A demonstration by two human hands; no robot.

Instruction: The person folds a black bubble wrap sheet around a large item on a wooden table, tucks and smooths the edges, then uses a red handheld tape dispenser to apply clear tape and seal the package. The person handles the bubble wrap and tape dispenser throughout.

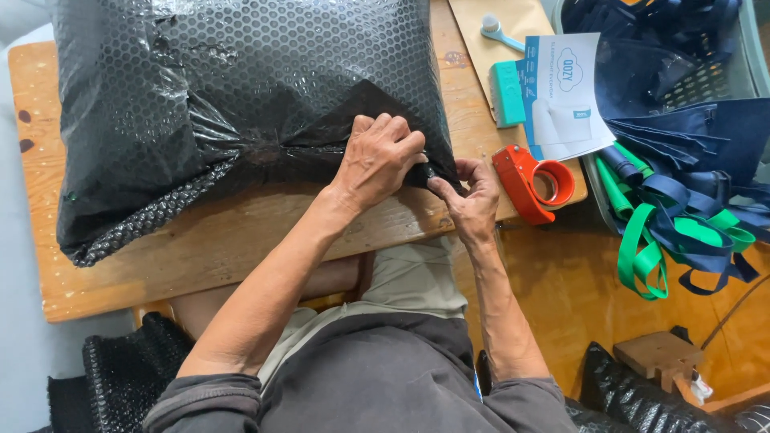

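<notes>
At the near right corner of the black bubble-wrap parcel (241,104), we press our left hand (377,156) closed on the flap; our right hand (473,200) pinches its edge, left of the red tape dispenser (533,183).

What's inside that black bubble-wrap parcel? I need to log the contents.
Cannot be seen: the black bubble-wrap parcel is opaque and bulges, folded shut. The left hand presses its flap and the right hand pinches the corner, on the wooden table.
</notes>
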